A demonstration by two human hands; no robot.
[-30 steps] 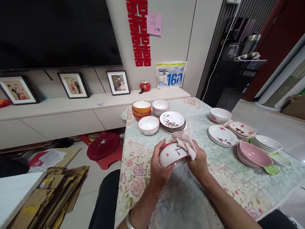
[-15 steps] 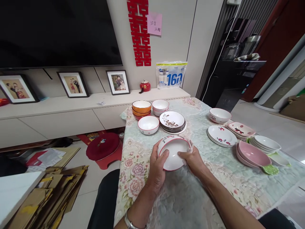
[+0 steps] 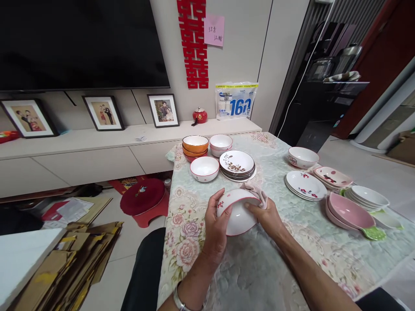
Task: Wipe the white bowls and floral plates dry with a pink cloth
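A white bowl point(image 3: 239, 218) with a red rim and small red flowers is tilted on its side above the near part of the table. My left hand point(image 3: 216, 224) grips its left edge, thumb over the rim. On the other side my right hand point(image 3: 267, 218) presses a pale pink cloth point(image 3: 257, 193) against the bowl's outside, its thumb inside the rim. Just beyond are another red-rimmed white bowl point(image 3: 204, 169) and a stack of brown-flowered plates point(image 3: 237, 163). Behind them stand orange bowls point(image 3: 195, 145) and pink-rimmed bowls point(image 3: 221, 142).
Along the right side are a white bowl point(image 3: 303, 157), flowered plates point(image 3: 305, 185), square dishes point(image 3: 333, 177), small white bowls point(image 3: 369, 196) and pink leaf-handled dishes point(image 3: 350, 211). A red stool point(image 3: 142, 196) and flattened cardboard point(image 3: 74, 263) are on the floor at left.
The bowl has turned and tipped in my hands, showing more of its flowered outside. More of the cloth shows at its upper right edge. The view has shifted slightly.
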